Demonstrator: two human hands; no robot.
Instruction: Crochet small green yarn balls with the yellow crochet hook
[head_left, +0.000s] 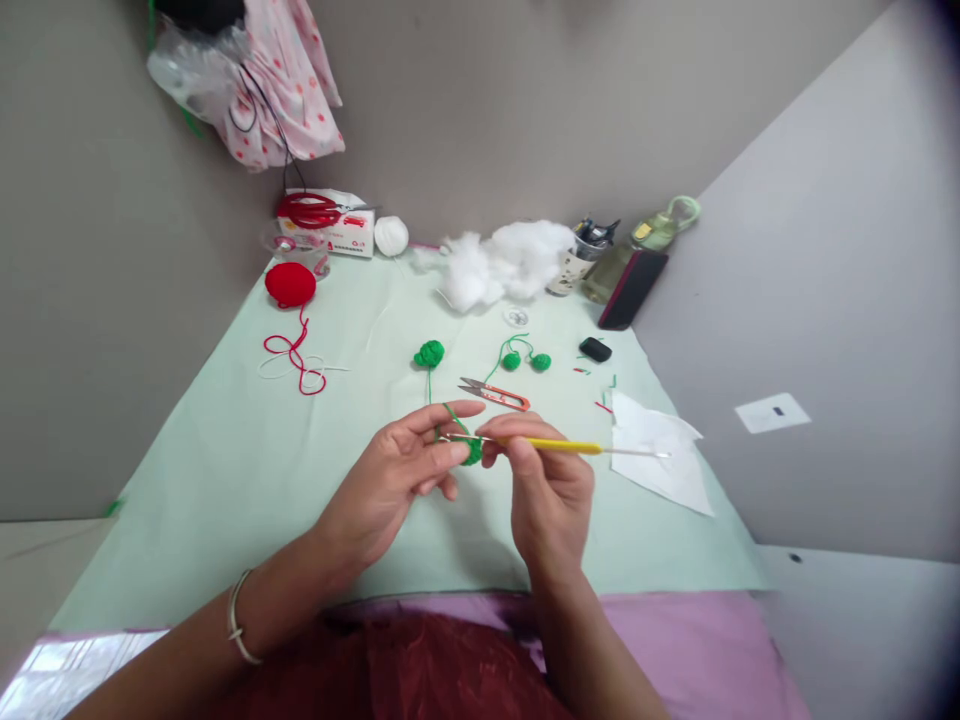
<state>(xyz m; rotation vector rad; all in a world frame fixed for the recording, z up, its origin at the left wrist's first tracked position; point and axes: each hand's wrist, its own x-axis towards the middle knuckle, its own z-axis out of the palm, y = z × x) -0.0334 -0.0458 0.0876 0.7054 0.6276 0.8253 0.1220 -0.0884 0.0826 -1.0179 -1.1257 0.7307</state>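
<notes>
Between thumb and fingers, my left hand pinches a small green crochet piece, and green yarn runs over its raised index finger. My right hand is closed around a crochet hook with a yellow handle. The hook's metal tip lies at the green piece, against the yarn by my left fingers. From my left hand the yarn leads up to a small green yarn ball. Just beyond my hands lie thread snips with orange handles. My fingers partly cover the crochet piece.
Two small green crocheted balls lie past the snips. White stuffing sits at the back, near a pen cup, a bottle and a leaning phone. Red yarn is at left, white paper at right.
</notes>
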